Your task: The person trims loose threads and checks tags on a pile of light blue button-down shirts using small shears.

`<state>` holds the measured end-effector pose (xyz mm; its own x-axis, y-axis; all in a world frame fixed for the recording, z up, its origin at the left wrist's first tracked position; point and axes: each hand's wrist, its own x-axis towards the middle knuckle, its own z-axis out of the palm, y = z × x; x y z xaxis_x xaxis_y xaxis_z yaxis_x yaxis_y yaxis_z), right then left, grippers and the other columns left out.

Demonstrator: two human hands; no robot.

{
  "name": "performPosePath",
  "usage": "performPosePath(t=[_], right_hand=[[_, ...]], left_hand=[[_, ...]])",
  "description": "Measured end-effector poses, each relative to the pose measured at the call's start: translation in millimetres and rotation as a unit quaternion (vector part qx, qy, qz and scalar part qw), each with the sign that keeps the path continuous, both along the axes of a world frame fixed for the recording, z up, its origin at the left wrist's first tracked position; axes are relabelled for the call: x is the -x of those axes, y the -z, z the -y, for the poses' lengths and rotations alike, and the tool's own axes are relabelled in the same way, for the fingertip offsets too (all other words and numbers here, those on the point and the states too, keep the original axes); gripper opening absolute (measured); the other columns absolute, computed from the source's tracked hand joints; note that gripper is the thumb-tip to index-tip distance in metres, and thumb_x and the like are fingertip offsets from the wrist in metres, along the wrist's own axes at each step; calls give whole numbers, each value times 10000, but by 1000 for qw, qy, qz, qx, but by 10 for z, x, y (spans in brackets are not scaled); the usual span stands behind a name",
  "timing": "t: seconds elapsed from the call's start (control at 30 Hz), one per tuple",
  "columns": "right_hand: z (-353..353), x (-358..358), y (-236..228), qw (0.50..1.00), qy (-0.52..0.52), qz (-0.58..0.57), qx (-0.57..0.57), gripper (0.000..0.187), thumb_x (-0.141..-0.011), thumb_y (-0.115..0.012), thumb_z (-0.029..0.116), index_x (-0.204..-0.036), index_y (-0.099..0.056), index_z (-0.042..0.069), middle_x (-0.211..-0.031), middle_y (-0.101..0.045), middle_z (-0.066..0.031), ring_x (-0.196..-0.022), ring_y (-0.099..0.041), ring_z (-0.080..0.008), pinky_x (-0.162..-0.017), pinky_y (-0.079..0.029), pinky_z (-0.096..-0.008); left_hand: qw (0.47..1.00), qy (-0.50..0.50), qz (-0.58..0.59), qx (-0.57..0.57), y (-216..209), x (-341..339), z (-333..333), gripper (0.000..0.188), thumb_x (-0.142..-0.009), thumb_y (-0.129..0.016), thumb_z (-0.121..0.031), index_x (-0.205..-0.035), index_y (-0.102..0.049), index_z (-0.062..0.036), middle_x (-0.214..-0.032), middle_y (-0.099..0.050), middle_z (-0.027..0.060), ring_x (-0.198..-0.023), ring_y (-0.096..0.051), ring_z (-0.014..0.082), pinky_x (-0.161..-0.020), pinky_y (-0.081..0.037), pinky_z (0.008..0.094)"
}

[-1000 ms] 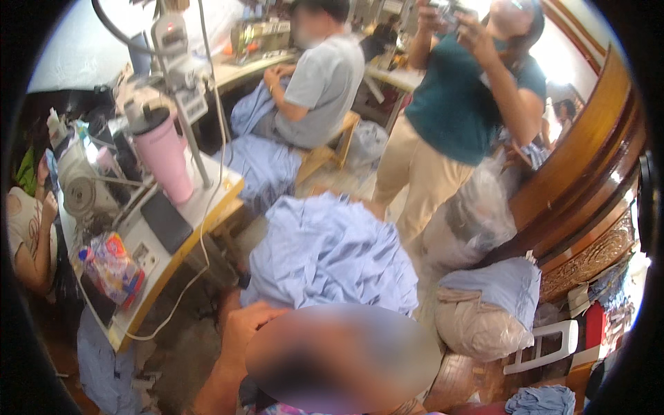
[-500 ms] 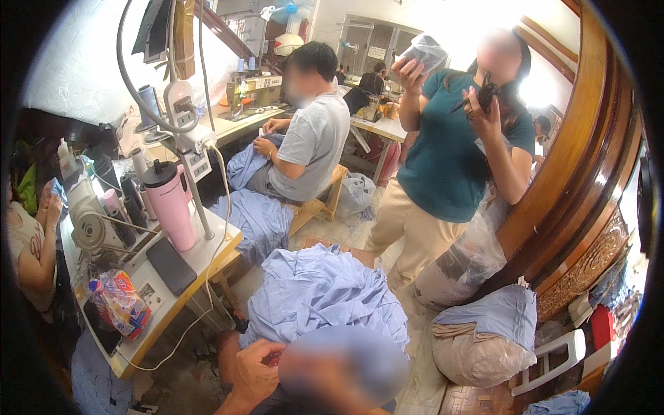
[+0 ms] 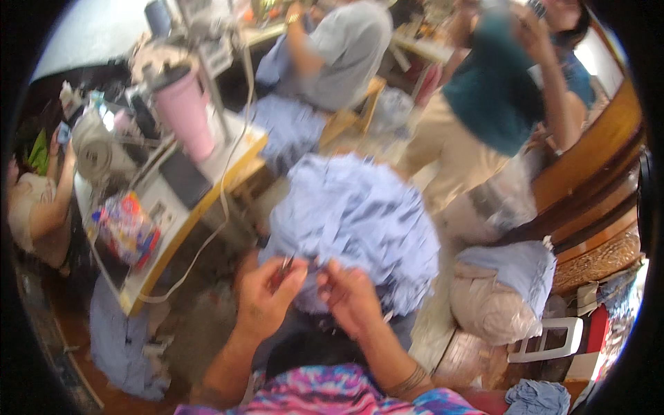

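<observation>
My left hand (image 3: 268, 294) is closed around a small red tool (image 3: 279, 277) with a thin pointed tip. Motion blur hides its exact kind. Close beside it, my right hand (image 3: 349, 294) has thumb and fingers drawn together in a pinch. Whatever lies between those fingertips is too small and blurred to name. Both hands are over my lap, in front of a large heap of light blue cloth (image 3: 353, 207). The heap's near edge reaches my hands.
To my left is a white table (image 3: 228, 149) holding a pink tumbler (image 3: 183, 114), a dark phone (image 3: 185, 180), a colourful plastic packet (image 3: 128, 225) and a trailing cable. A stuffed sack (image 3: 494, 297) and a white plastic stool (image 3: 553, 342) stand right. Co-workers sit and stand around.
My view has tipped downward, so the room sits higher in it. Both my hands now show together above my lap; before, a blurred patch covered the right one. The standing person has shifted.
</observation>
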<state>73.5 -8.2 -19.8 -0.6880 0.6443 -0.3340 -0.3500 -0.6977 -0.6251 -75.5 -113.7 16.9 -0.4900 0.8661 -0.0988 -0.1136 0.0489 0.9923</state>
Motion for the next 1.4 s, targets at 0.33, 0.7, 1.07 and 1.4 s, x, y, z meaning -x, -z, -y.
performPosePath(t=[0.33, 0.7, 1.07, 1.4], right_hand=[[176, 75, -173, 992, 6, -61, 108, 276, -1049, -643, 296, -1093, -700, 30, -992, -689, -31, -831, -587, -116, -699, -448, -291], [226, 120, -316, 993, 20, -80, 80, 437, -1052, -622, 232, -1326, -582, -106, -1046, -705, -121, -969, -671, -197, -916, -533, -362], [240, 134, -241, 992, 12, -98, 77, 349, -1068, -606, 246, -1263, -623, -42, -965, -695, -74, -939, -669, -179, -901, -534, -346], [226, 128, -184, 991, -13, -109, 79, 326, -1055, -630, 235, -1239, -636, -34, -941, -686, -54, -915, -659, -159, -896, -530, -337]], left_hand=[[991, 33, 93, -87, -150, -216, 145, 310, -1047, -596, -134, -1281, -649, 62, -953, -647, 50, -710, -553, 60, -609, -434, 197], [970, 17, -233, -67, -147, -71, 135, 380, -859, -833, -112, -1196, -714, 16, -876, -639, 72, -669, -560, 115, -579, -438, 264], [985, 38, -161, -46, -170, -45, 201, 338, -894, -779, -52, -1201, -705, 68, -988, -705, 89, -814, -613, 87, -707, -463, 224], [987, 54, -147, -38, -114, -5, 209, 347, -925, -758, -75, -1231, -695, 76, -963, -683, 96, -830, -608, 101, -723, -459, 234]])
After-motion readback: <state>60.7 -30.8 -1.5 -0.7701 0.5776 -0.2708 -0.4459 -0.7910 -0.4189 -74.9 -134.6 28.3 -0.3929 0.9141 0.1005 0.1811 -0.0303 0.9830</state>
